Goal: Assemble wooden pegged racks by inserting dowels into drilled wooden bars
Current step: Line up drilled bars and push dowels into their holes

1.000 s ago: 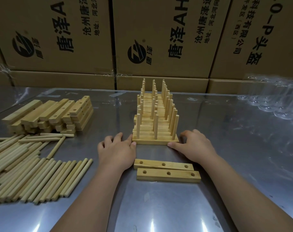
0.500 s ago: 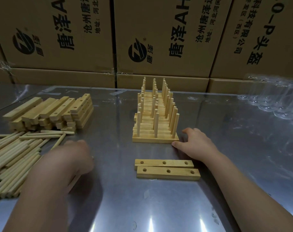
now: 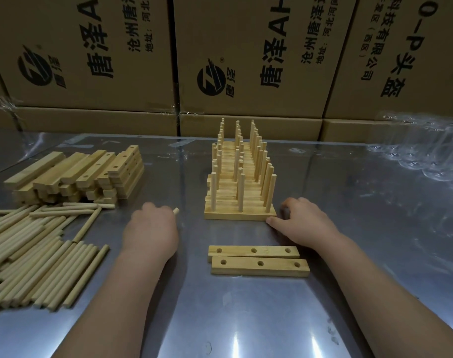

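dowels [image 3: 39, 267] lie on a shiny metal table [image 3: 349, 254] before cardboard boxes [image 3: 246, 60].

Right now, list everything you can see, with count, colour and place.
finished racks: one row, number unclear, pale wood, table centre
empty drilled bars: two, pale wood, nearer than the racks
stacked bars: many, pale wood, far left
loose dowels: many, pale wood, near left
held dowel: one, pale wood, tip showing left of racks
cardboard boxes: several, brown, black print, behind the table
clear plastic: amount unclear, transparent, far right
table: one, shiny metal
left hand: one, grips the held dowel
right hand: one, at the racks' front right corner
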